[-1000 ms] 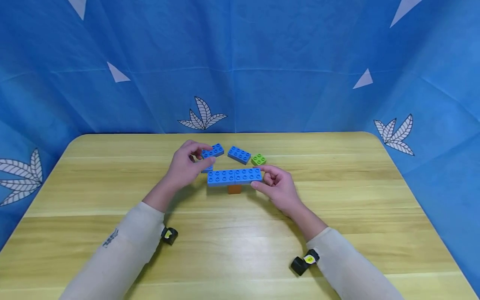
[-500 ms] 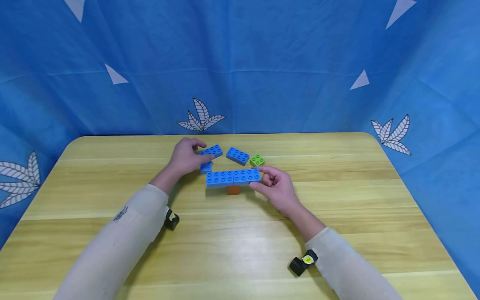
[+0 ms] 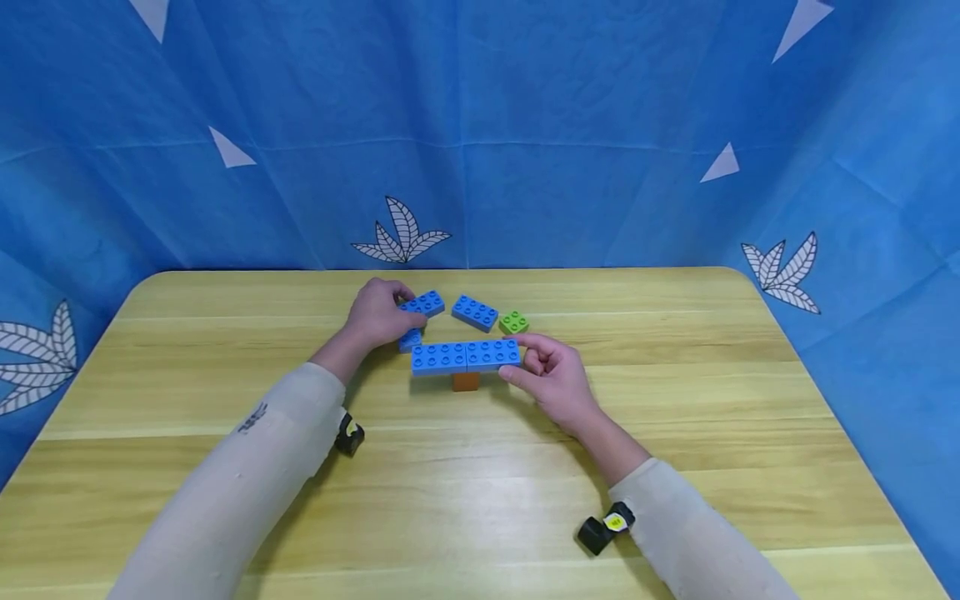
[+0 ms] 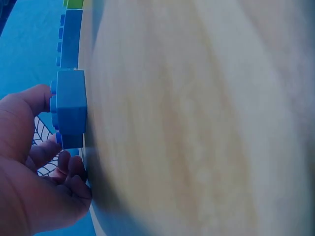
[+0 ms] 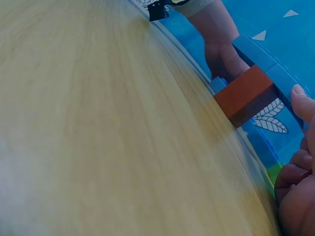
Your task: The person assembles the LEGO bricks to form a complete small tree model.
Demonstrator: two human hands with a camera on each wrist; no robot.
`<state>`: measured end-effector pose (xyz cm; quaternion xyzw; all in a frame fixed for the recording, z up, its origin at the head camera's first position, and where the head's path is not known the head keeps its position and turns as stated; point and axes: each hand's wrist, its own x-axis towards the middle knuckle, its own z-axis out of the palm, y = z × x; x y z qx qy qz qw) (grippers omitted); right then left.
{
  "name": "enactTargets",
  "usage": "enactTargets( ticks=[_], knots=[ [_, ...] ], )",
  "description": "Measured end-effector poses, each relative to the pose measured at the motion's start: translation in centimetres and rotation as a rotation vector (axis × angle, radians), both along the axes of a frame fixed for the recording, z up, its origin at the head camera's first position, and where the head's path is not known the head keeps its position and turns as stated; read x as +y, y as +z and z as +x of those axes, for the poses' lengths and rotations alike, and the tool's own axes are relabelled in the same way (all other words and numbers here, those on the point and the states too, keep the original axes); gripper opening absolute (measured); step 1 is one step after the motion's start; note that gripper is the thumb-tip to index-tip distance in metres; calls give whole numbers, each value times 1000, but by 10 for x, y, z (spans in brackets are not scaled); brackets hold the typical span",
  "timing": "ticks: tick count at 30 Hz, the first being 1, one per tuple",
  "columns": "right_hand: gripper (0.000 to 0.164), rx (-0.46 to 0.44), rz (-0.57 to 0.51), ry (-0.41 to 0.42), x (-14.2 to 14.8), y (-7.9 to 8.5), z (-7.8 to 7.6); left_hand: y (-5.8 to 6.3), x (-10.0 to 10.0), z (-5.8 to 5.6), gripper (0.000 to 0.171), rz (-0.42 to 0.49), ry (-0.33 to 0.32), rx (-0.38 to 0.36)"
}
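Note:
My left hand is at the back left, thumb and fingers around a blue toy brick lying on the table. Its thumb reaches in over a second blue brick, which sits just in front and is partly hidden. In the middle, two blue bricks joined end to end form a beam on top of an orange block support. My right hand pinches the beam's right end, thumb at the front and index finger behind, other fingers curled.
Behind the beam lie another blue brick and a small green brick. The wooden table ends at a blue patterned cloth. Black wrist cameras hang below both sleeves.
My left hand has moved down and closed around the back-left blue brick; the blue brick in front of it has turned slightly. The right hand stays at the beam's end.

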<state>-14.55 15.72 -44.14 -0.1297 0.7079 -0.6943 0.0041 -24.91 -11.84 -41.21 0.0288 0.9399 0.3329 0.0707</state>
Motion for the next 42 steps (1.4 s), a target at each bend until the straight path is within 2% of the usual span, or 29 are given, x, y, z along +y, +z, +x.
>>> enactTargets(
  ticks=[6, 12, 15, 22, 30, 34, 39, 42],
  knots=[
    [35, 3, 6, 3, 0, 0, 0, 0, -4, 1, 42, 34, 30, 2],
    [34, 3, 15, 2, 0, 0, 1, -1, -9, 5, 42, 148, 74, 22],
    [34, 1, 19, 1, 0, 0, 1, 1, -12, 10, 43, 205, 69, 35],
    [34, 1, 12, 2, 0, 0, 1, 12, -13, 27, 43, 327, -3, 52],
    [34, 2, 9, 3, 0, -2, 0, 34, -10, 48, 39, 430, -93, 66],
    [34, 4, 11, 3, 1, -2, 0, 41, -8, 55, 36, 421, -174, 100],
    [34, 9, 7, 1, 0, -3, 0, 45, -3, 62, 33, 360, -283, 141],
    [34, 10, 10, 0, 0, -4, -1, 46, -1, 65, 34, 324, -316, 158]
  ],
)
